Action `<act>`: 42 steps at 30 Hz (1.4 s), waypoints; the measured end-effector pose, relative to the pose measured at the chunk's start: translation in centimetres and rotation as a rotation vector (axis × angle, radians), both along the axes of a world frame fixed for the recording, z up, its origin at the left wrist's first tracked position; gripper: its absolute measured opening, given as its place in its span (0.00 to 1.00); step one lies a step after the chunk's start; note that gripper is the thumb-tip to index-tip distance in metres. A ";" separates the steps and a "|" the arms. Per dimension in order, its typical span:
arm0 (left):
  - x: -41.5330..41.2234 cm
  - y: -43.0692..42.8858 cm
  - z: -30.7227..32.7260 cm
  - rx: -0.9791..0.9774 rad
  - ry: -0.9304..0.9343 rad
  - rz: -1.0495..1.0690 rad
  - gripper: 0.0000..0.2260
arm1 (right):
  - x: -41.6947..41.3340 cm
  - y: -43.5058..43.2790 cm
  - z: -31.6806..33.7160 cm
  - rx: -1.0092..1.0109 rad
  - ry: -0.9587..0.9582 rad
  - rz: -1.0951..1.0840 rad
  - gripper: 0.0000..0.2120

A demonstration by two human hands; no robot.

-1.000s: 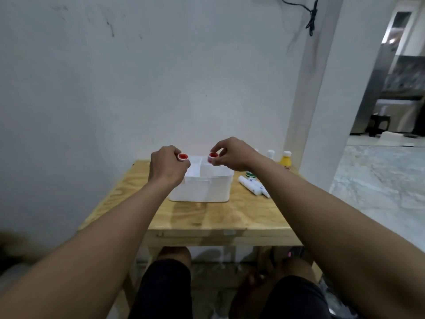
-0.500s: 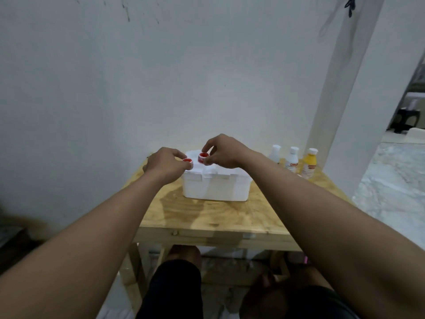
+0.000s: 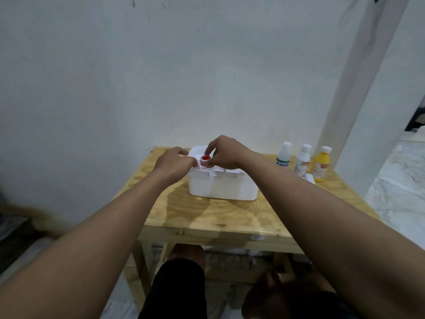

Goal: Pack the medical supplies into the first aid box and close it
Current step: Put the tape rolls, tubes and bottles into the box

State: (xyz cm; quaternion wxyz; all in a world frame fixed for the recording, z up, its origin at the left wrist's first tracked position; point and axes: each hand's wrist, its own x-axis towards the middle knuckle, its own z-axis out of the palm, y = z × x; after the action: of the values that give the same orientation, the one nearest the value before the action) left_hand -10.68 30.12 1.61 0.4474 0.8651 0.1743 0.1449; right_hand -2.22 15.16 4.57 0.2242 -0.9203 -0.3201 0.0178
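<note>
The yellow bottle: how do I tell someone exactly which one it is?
On the wooden table, right of the white first aid box, three bottles stand in a row near the wall. The yellow bottle is rightmost, the only one with a yellow body.

The left hand (image 3: pixel 173 163) covers whatever its fingers (image 3: pixel 192 161) pinch. The first aid box (image 3: pixel 222 186) hides its interior behind both hands. The right arm partly hides a white item (image 3: pixel 309 177) beside 3 bottles (image 3: pixel 302 160), whose labels are unreadable.

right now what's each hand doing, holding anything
Left hand: closed over the white box; what it holds is hidden.
Right hand: pinching a small red-topped roll.
</note>
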 end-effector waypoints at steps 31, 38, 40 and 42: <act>-1.9 0.6 -3.2 -0.175 -0.145 -0.203 0.30 | -0.5 0.1 -0.2 -0.048 0.000 -0.014 0.17; -1.4 -0.1 -2.4 -0.175 -0.126 -0.164 0.19 | -0.4 -2.3 0.9 0.023 -0.049 -0.091 0.20; -1.3 -1.0 -2.1 -0.164 -0.120 -0.116 0.27 | -0.3 -3.8 1.2 0.026 -0.062 -0.124 0.20; -1.4 -2.1 -1.9 -0.046 -0.110 -0.040 0.34 | -0.2 -5.6 1.4 0.022 -0.073 -0.161 0.20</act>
State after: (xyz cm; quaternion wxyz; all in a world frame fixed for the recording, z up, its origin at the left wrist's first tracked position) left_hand -12.12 28.04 -0.26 0.4790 0.8485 0.1354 0.1794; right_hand -2.39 9.57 6.00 0.2233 -0.9406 -0.2530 -0.0376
